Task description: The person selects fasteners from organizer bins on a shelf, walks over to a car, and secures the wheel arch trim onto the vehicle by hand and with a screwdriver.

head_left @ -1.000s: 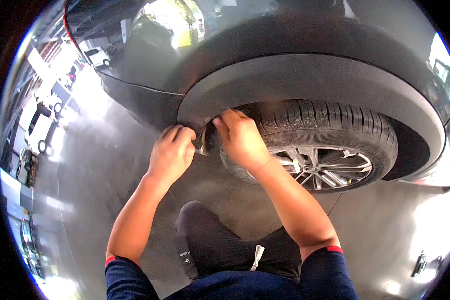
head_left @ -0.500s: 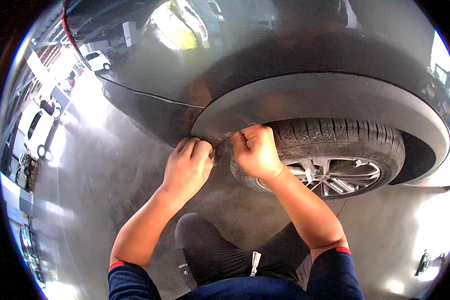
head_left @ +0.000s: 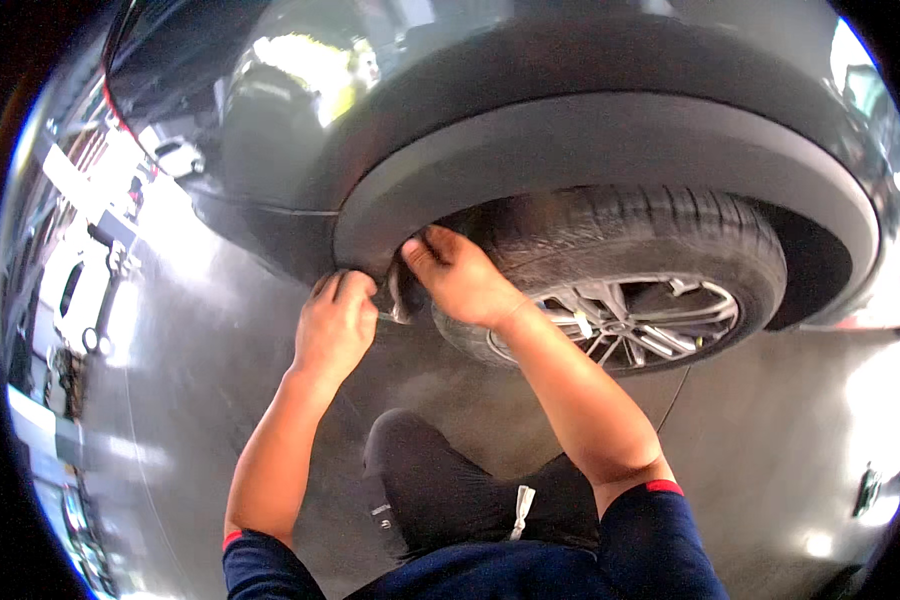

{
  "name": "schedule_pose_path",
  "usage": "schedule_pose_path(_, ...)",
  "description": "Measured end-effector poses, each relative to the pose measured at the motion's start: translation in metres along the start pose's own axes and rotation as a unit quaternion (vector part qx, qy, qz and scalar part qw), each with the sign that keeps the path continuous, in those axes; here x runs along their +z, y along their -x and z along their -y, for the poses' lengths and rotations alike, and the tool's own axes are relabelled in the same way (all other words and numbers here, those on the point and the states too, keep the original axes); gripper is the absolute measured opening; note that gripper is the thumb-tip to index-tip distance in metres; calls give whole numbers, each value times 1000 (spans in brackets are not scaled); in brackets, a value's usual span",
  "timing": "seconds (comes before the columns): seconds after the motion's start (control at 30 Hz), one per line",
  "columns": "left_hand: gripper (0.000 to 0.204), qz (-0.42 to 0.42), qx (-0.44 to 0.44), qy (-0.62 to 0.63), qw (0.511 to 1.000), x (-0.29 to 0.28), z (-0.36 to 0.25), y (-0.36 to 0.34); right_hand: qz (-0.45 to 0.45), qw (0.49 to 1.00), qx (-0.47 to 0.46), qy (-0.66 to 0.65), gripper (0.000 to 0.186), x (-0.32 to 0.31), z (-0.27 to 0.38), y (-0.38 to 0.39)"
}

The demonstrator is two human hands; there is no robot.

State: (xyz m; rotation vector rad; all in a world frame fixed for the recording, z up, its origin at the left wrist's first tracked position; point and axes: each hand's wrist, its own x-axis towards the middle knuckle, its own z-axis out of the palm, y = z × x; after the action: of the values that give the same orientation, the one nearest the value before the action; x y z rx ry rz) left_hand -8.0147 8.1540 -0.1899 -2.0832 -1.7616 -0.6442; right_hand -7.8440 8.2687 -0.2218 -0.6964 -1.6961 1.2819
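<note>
My left hand [head_left: 338, 315] is closed, fingers curled up against the lower edge of the dark grey bumper [head_left: 260, 235]. Just to its right, my right hand [head_left: 460, 275] is closed at the front lip of the grey wheel arch trim [head_left: 610, 130]. Its thumb presses on a dark, bent flap [head_left: 400, 290] that hangs between the two hands. My fingertips are partly hidden behind these parts. Close beside my right wrist is the tyre [head_left: 660, 235], mounted on a silver multi-spoke wheel [head_left: 610, 325].
The glossy dark car body [head_left: 470, 75] curves across the top of the view. My bent knee [head_left: 405, 450] is below my hands, over the grey floor [head_left: 220, 400]. Farther left stands a white car [head_left: 80, 290].
Both hands have shifted left in view, and the car appears higher as the view moved. The right hand has come down around the arch lip, and more of the dark flap shows.
</note>
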Motion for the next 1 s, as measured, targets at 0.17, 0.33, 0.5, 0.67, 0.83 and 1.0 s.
schedule_pose_path(0.17,8,-16,107,4,994,-60,-46,-16,77,960,60,-262,30,-36,17,49)
schedule_pose_path(0.33,10,-28,202,-62,977,-93,-111,-72,-31,885,-38,-463,19,-73,39,60)
schedule_pose_path(0.5,10,-1,253,-165,953,-89,-146,-109,-126,881,-109,-443,23,-85,26,56)
schedule_pose_path(0.67,8,13,188,-207,960,-83,-149,-108,-89,871,-99,-473,29,-81,22,59)
schedule_pose_path(0.83,9,16,170,-255,952,-81,-152,-108,-96,805,-140,-568,30,-83,27,54)
schedule_pose_path(1.0,9,22,171,-268,948,-78,-156,-111,-139,751,-166,-624,28,-78,37,42)
